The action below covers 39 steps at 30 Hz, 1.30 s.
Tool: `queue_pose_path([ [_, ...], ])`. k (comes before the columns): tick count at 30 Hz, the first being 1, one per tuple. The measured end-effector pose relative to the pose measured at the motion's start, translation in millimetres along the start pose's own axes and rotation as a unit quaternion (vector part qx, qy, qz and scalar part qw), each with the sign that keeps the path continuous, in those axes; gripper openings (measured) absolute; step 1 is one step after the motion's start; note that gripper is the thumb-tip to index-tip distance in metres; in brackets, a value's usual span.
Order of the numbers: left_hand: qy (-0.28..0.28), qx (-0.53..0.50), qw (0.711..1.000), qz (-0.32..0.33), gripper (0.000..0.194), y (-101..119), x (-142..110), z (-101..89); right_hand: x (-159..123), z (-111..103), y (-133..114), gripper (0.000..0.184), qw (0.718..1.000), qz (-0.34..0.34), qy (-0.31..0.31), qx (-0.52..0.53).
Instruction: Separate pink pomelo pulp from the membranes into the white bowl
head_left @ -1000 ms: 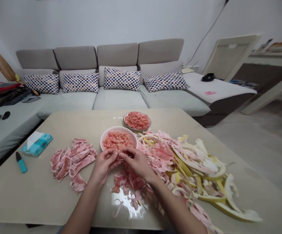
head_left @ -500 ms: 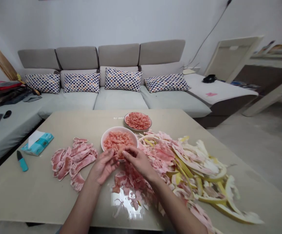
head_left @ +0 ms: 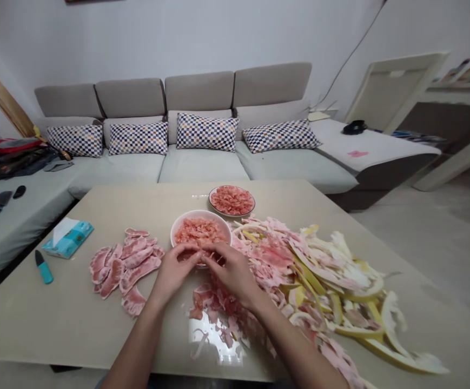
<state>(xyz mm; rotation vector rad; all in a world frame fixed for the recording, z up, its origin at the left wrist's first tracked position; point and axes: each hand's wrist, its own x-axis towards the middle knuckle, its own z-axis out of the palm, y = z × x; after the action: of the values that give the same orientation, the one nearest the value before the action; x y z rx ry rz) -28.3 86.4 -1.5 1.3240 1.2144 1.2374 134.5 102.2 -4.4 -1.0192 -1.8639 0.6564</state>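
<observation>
My left hand (head_left: 178, 270) and my right hand (head_left: 232, 270) meet at the near rim of a white bowl (head_left: 172, 232). Thumbs and fingertips pinch together on a small piece of pomelo, mostly hidden by the fingers. Peeled pink pomelo flesh (head_left: 200, 231) fills the bowl. Left of my hands lies a pile of pomelo segments (head_left: 137, 265) with their pale skin on. Torn pink membranes (head_left: 218, 300) are scattered below and right of my right hand.
A dark-rimmed plate of pomelo flesh (head_left: 232, 200) stands behind the bowl. Pomelo peel (head_left: 340, 292) is heaped on the right. On the left lie a tissue pack (head_left: 70, 240) and a knife with a teal handle (head_left: 45, 270). A sofa (head_left: 202, 165) stands beyond the table.
My fingers have curled closer together over the bowl's near rim, the left palm turning downward. The view has shifted slightly; the bowl, plate and piles stay in place.
</observation>
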Motion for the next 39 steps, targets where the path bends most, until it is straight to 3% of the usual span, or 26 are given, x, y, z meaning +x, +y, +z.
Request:
queue_pose_path([
  [12, -0.02, -0.122, 0.99, -0.065, 0.024, 0, -4, 0.4, -1, -3, -6, 0.013, 1.0, -0.011, -0.01, 0.024],
  [18, 0.043, -0.196, 0.973, -0.113, 0.03, -2, -3, 4.7, 1, -3, -6, 0.011, 0.997, 0.043, 0.01, 0.069],
  [24, 0.097, -0.139, 0.984, -0.052, 0.037, -5, 9, -1.3, 4, -8, 1, 0.02, 0.984, 0.132, 0.019, 0.117],
  [27, 0.069, -0.092, 0.993, -0.008, 0.04, -3, 8, 0.3, 4, -6, 6, 0.023, 0.98, 0.145, 0.011, 0.135],
  [31, -0.004, -0.068, 0.997, -0.024, 0.029, -1, 3, 4.6, 3, -4, 5, 0.024, 0.975, 0.146, -0.017, 0.166],
  [36, 0.009, -0.077, 0.996, -0.032, 0.019, -3, 1, 6.1, 3, -5, -4, 0.024, 0.962, 0.16, -0.05, 0.214],
  [39, -0.007, -0.118, 0.991, -0.06, 0.021, -3, 0, 6.5, 2, -3, -4, 0.028, 0.931, 0.212, -0.074, 0.289],
])
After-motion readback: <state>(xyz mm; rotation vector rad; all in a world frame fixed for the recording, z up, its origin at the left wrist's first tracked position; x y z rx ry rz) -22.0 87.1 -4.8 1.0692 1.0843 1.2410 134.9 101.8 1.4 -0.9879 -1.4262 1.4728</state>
